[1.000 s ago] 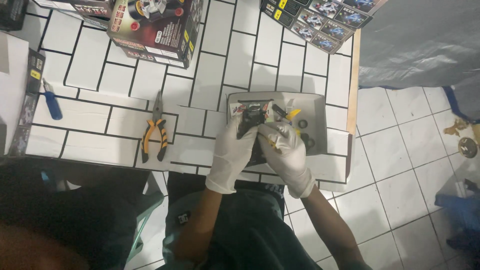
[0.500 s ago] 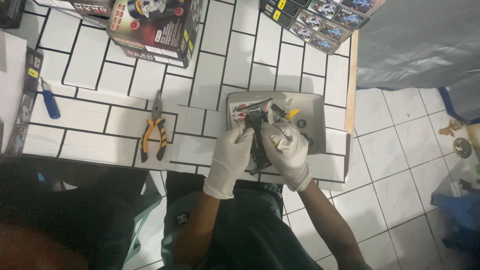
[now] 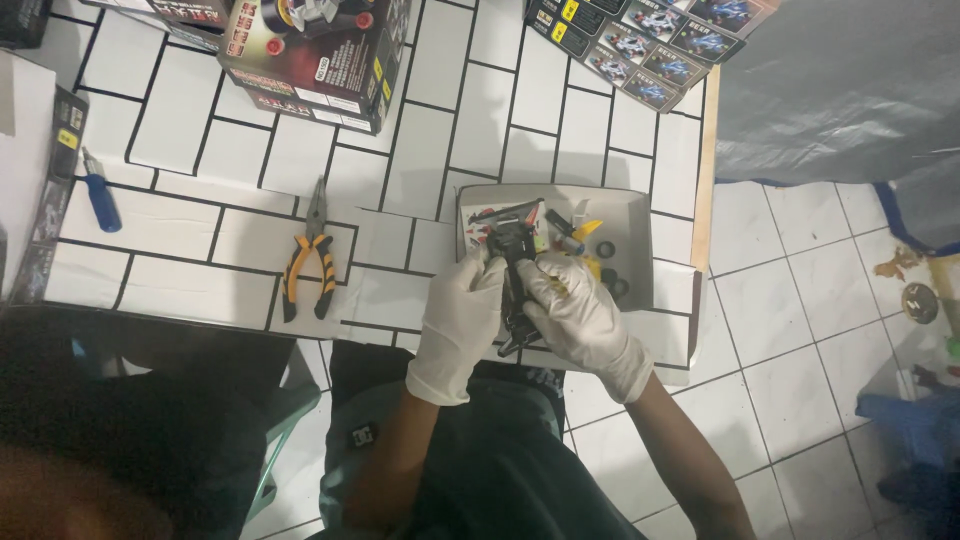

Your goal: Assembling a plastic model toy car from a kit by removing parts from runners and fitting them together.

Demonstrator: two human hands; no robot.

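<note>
Both my hands wear white gloves and grip a black toy car chassis between them, just above the near edge of the table. My left hand holds its left side. My right hand closes on its right side, with a yellow piece under the fingers. Behind the chassis lies a shallow white box lid with small parts in it: black wheels, a yellow piece and a sticker sheet.
Orange-handled pliers lie left of my hands on the white tile-patterned table. A blue screwdriver sits far left. A dark model kit box and another box stand at the back. Tiled floor and grey sheet lie right.
My hands and the chassis have shifted slightly toward me, and the chassis now points more lengthwise away from me. Nothing else on the table has moved.
</note>
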